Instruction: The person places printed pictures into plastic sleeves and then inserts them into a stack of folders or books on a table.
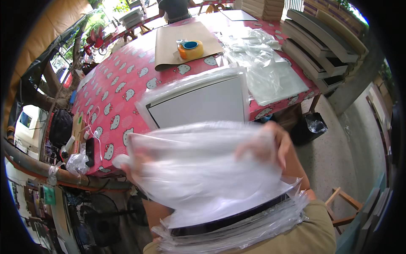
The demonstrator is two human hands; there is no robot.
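A clear plastic sleeve [203,148], smeared by motion, is stretched between my two hands in front of me. My left hand [134,167] grips its left side, with the fingers partly seen through the film. At the sleeve's right side my right hand [279,146] holds on, some fingers behind the plastic. Below it, a white panel with a black edge [230,219] lies on a stack of plastic-wrapped pieces [241,237] against my body. Whether the panel is inside the sleeve I cannot tell. Another white panel in clear plastic [203,101] rests on the table's near edge.
On the pink patterned table [122,80] are an orange tape dispenser [192,50] on brown cardboard [165,38] and a pile of clear plastic sleeves [270,76]. Stacked panels [317,42] stand at the right, above a black bin [311,129]. Someone [175,10] is at the far side.
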